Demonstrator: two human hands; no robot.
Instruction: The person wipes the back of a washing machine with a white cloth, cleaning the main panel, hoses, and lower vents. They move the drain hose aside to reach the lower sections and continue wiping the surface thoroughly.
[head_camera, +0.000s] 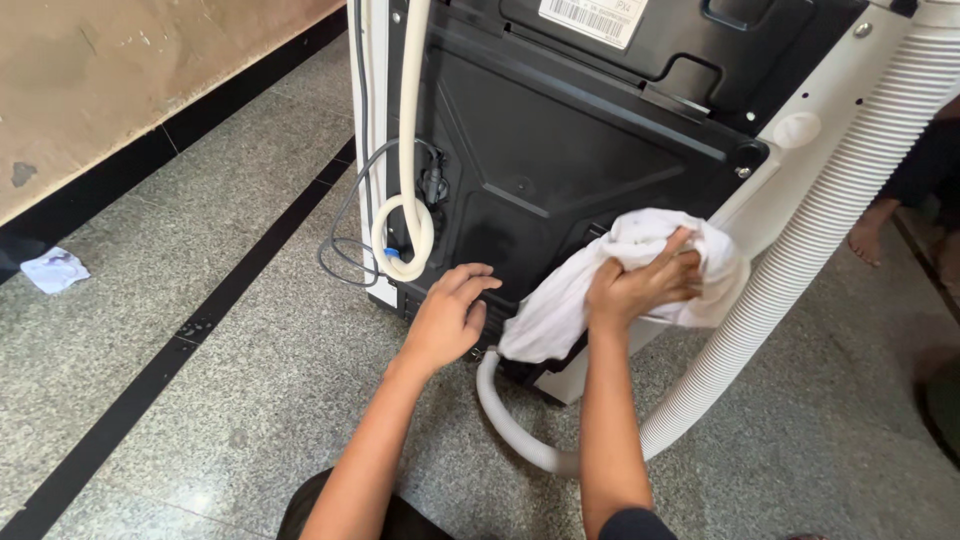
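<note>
Cloth (610, 285) — long axis perhaps down-left

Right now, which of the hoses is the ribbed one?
The wide white corrugated hose on the right, beside the right hand holding the cloth. The looped hose at left is smooth and thin.

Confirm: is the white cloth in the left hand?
No: the right hand presses the white cloth against the black rear panel, while the left hand rests bare on the panel's lower edge.
</note>
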